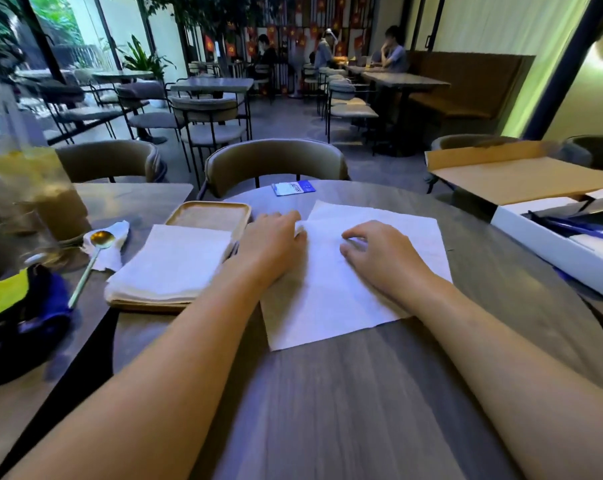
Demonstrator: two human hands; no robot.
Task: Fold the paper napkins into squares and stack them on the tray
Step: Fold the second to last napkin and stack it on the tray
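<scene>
Shot from a single wide-angle camera worn on the head, aimed forward and tilted down across a round counter (pixel 362 393). Placed close above the near edge, with both forearms entering from the bottom corners and reaching inward to the left hand (pixel 272 237) and right hand (pixel 379 254) at mid-frame. Framed the counter's far rim and an empty chair (pixel 276 164) just past it, then the café room well beyond, in the upper half. Bent straight lines near the edges, as wide lenses do. No second view given, so no shared ground.

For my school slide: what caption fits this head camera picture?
Both hands flatten a napkin beside the stacked tray.
</scene>
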